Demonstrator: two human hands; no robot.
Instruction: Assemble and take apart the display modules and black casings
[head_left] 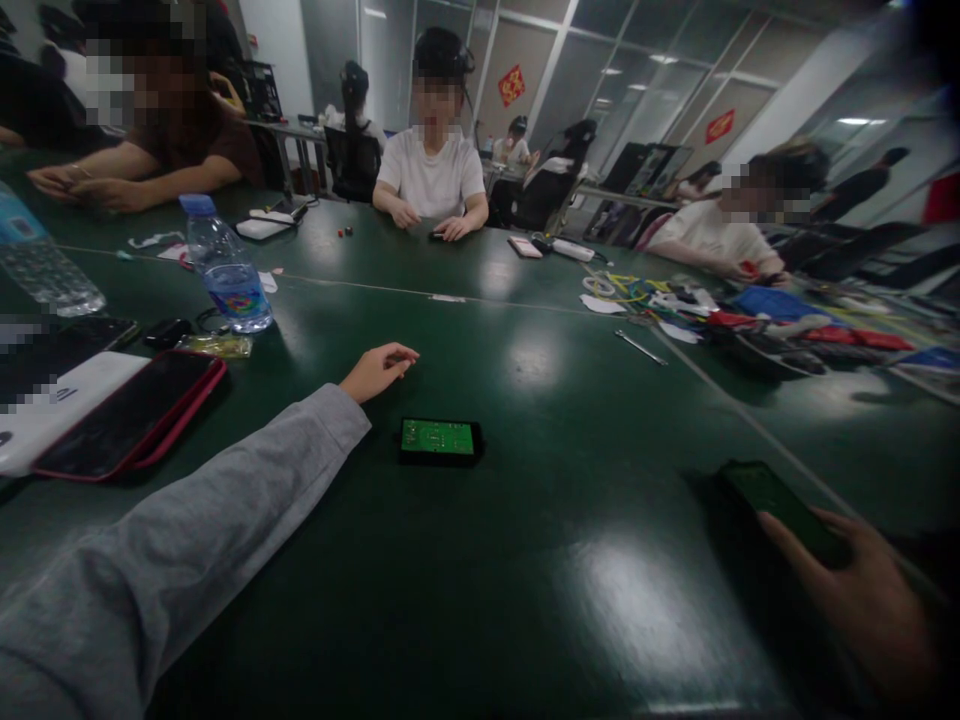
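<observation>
Gray sleeve [187, 530], left hand [375, 372] loosely spread near green board [439, 437], right hand [870, 590] gripping dark case [780, 505]

The one camera, on my head, looks forward and down across the table [360, 600], past my nearby left hand [377, 371] to the distant glass wall [390, 60].

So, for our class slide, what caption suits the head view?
Left hand near a green circuit board in a black rectangular case; right hand holding a dark green rectangular object.
</observation>
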